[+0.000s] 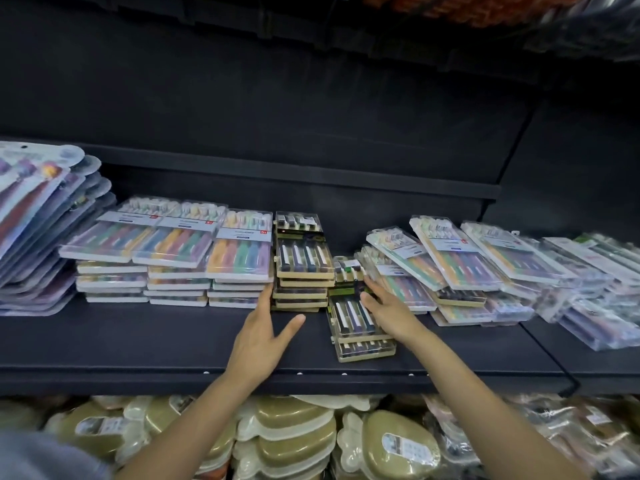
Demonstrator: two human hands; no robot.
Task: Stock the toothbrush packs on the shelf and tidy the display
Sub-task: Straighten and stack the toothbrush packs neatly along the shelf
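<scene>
Head cam view: everything's relative to the tall stack of dark toothbrush packs (300, 261) mid-shelf (138, 341). My left hand (258, 337) sits at its left front corner, fingers straight against the side, thumb spread wide. Just right of it lies a short, crooked pile of dark packs (353, 317); my right hand (388, 311) rests on that, fingers straight and a bit spread. Pastel packs (239, 247) stack left of it.
</scene>
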